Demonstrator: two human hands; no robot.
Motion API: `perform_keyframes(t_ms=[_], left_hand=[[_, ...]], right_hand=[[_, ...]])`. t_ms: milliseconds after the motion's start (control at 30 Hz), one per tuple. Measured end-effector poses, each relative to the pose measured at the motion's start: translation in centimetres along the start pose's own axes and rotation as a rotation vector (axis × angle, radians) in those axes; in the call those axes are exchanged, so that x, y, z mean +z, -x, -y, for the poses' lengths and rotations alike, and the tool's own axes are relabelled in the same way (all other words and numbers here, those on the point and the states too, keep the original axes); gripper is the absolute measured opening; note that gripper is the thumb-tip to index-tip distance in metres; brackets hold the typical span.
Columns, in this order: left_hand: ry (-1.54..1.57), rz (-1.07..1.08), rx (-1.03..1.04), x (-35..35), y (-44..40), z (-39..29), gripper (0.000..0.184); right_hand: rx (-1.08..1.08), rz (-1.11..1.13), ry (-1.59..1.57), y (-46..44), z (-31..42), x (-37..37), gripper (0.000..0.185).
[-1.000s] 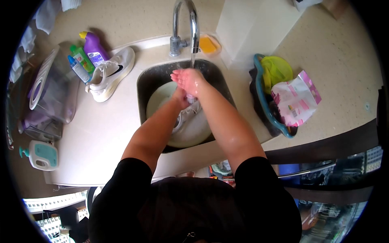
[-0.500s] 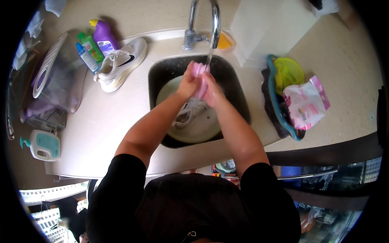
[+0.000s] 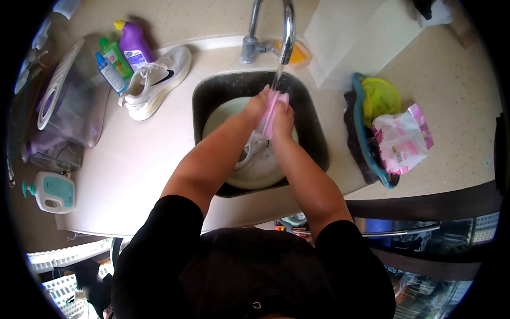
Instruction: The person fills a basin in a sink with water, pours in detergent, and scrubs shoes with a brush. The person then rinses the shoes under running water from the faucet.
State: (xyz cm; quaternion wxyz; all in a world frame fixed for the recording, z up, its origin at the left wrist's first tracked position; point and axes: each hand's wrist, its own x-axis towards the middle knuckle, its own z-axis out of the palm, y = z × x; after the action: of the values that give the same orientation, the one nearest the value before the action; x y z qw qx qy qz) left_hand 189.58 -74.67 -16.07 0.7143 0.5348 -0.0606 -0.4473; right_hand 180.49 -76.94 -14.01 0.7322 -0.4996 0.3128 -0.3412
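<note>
Under the running faucet [image 3: 287, 45], I hold a pink scrub brush [image 3: 274, 109] with its bristles turned to the left. My left hand [image 3: 257, 108] is closed at the brush's bristle side, and my right hand [image 3: 283, 123] grips its back. Below them a white shoe [image 3: 254, 150] lies partly hidden in water in a round pale basin [image 3: 217, 118]. That basin stands inside the dark sink [image 3: 312, 127]. A second white sneaker [image 3: 154, 85] rests on the counter to the left of the sink.
Several bottles, among them a purple one [image 3: 134, 45], stand behind the sneaker. A clear plastic bin [image 3: 74, 101] and a white pump jug [image 3: 56, 192] are at far left. On the right, a blue-rimmed tray [image 3: 361, 135] holds a green strainer-like item [image 3: 382, 98] and a pink-white packet [image 3: 402, 139].
The brush has turned so its bristles and back now show, and it has moved slightly right. Both hands have shifted their hold on it and moved a little rightward.
</note>
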Motion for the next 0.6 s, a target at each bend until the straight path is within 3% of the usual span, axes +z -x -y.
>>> perform_keyframes(t_ms=[33, 67, 100, 233, 333, 367, 400, 433, 467, 567, 600], left_hand=[[0.091, 0.058, 0.004, -0.1, 0.2, 0.1, 0.047], [0.180, 0.117, 0.003, -0.4, 0.6, 0.3, 0.050], [0.270, 0.175, 0.001, -0.6, 1.2, 0.8, 0.053], [0.016, 0.096, 0.288, 0.3, 4.3, 0.9, 0.047], [-0.640, -0.281, 0.594, 1.7, 6.5, 0.9, 0.044], [-0.656, -0.277, 0.502, 1.6, 6.1, 0.6, 0.049], [-0.670, -0.269, 0.406, 1.3, 5.3, 0.1, 0.053], [-0.678, -0.257, 0.309, 1.2, 4.5, -0.1, 0.058], [-1.034, -0.171, 0.470, 0.4, 3.7, -0.1, 0.058], [-0.086, 0.115, 0.010, 1.4, 3.3, -0.9, 0.051], [0.019, 0.121, -0.048, 2.2, 4.3, -1.8, 0.047]], right_hand=[[0.026, -0.023, -0.075, -0.2, 0.9, 0.4, 0.038], [-0.165, -0.020, 0.204, -1.1, 0.4, 0.2, 0.039], [-0.179, 0.005, 0.185, -1.9, 0.0, 0.0, 0.038], [-0.164, 0.013, 0.083, -2.5, 0.8, 1.2, 0.038], [-0.092, -0.036, 0.066, -2.9, 1.1, 1.4, 0.044], [-0.068, -0.050, 0.074, -3.3, 0.9, 1.3, 0.047], [-0.203, -0.064, 0.220, -3.6, -0.5, 0.9, 0.048], [-0.152, -0.056, 0.243, -3.1, -0.4, 0.3, 0.048], [-0.103, -0.048, 0.264, -2.5, 0.0, -0.2, 0.048], [-0.038, 0.024, 0.285, -1.2, 1.6, -0.6, 0.048], [-0.026, 0.048, 0.282, -0.7, 1.7, -0.8, 0.048]])
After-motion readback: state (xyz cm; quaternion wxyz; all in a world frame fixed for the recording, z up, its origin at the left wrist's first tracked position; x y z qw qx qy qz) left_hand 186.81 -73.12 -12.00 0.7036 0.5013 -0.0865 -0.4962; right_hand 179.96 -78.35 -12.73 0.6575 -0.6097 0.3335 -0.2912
